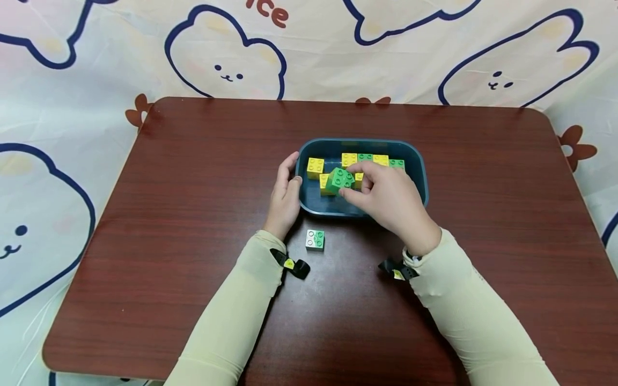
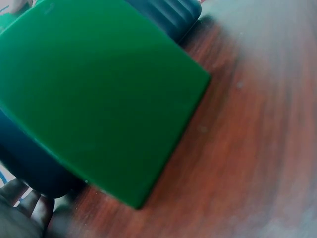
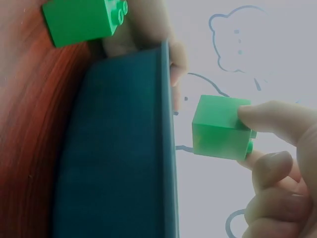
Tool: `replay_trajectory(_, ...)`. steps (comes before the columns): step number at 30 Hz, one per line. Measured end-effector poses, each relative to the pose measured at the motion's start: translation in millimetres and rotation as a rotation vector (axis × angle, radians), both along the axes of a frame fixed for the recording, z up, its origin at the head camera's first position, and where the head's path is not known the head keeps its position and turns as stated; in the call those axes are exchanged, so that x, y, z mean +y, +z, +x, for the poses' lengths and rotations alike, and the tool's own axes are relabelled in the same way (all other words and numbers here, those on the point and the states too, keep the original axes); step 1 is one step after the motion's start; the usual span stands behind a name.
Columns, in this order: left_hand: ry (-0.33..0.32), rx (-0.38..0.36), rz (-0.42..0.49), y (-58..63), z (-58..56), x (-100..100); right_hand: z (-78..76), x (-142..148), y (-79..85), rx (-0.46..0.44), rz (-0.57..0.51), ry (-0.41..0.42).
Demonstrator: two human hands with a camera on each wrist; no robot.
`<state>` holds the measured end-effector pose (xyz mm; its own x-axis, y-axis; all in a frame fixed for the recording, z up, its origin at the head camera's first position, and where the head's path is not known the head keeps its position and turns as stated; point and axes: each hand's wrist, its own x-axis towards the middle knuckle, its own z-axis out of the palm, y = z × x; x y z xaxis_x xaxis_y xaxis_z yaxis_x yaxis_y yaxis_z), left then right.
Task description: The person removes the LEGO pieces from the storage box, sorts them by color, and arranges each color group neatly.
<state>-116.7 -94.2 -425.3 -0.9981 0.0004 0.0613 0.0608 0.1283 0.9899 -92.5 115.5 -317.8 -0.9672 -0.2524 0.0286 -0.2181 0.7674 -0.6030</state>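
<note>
My right hand pinches a green building block between thumb and fingers, over the dark blue plastic box. In the right wrist view this green block is above the rim, its studs towards the palm. The left hand grips the left end of the box, its thumb at the rim. Inside lie several yellow blocks and green blocks, some partly hidden by the right hand. Another green block sits on the table in front of the box, and fills much of the left wrist view.
The box stands on a dark red-brown wooden table with rounded corners. Behind hangs a pale cloth printed with cartoon shapes. A black strap with a small camera is on each wrist.
</note>
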Motion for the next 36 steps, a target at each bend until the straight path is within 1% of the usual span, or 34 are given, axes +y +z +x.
replay_trajectory(5,0.006,-0.009,-0.009,0.7,-0.4,0.1,11.8,4.1,0.5,0.025,-0.012,0.02)
replay_trajectory(8,0.005,-0.014,-0.013,1.3,-0.6,0.5,19.0,6.5,0.3,0.026,-0.041,0.034)
replay_trajectory(14,0.012,-0.004,-0.006,2.4,-1.0,0.8,27.5,9.4,-0.7,-0.013,-0.096,0.059)
replay_trajectory(20,0.016,-0.004,-0.011,2.2,-0.6,0.2,32.5,11.1,-2.0,-0.069,-0.13,0.073)
replay_trajectory(24,0.01,-0.002,-0.013,2.0,-0.6,0.3,36.7,10.9,-2.7,-0.085,-0.142,0.099)
replay_trajectory(30,0.008,-0.002,-0.017,1.9,0.3,1.0,41.1,8.7,-5.2,-0.14,-0.145,0.14)
replay_trajectory(33,0.008,-0.006,-0.017,1.7,0.7,1.2,42.0,7.8,-7.3,-0.168,-0.125,0.158)
replay_trajectory(36,0.007,-0.004,-0.013,1.2,0.2,1.6,42.0,7.3,-9.4,-0.167,-0.081,0.176)
